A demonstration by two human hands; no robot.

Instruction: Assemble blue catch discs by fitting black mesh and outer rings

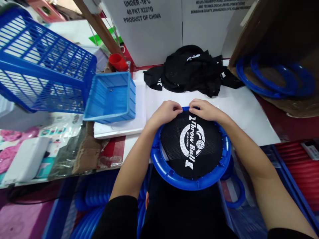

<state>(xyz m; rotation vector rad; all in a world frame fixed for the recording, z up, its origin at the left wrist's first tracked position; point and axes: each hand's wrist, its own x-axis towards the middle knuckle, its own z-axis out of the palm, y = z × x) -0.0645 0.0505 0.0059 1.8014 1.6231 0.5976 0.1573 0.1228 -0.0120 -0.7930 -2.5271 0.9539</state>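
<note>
A blue plastic ring (pixel 161 166) lies in front of me, half over the white table's edge. A black mesh cloth (pixel 191 147) with a white "Throw Ball" print is stretched across it. My left hand (pixel 165 113) and my right hand (pixel 204 109) sit side by side at the ring's far rim. Both have the fingers curled and pressed onto the mesh edge there.
A heap of black mesh cloths (pixel 189 71) lies behind the ring. Blue rings (pixel 274 78) rest in a cardboard box at the right. A small blue tray (pixel 111 98), a large blue basket (pixel 37 63) and a red cup (pixel 117 61) stand at the left. More blue rings (pixel 92 212) lie below.
</note>
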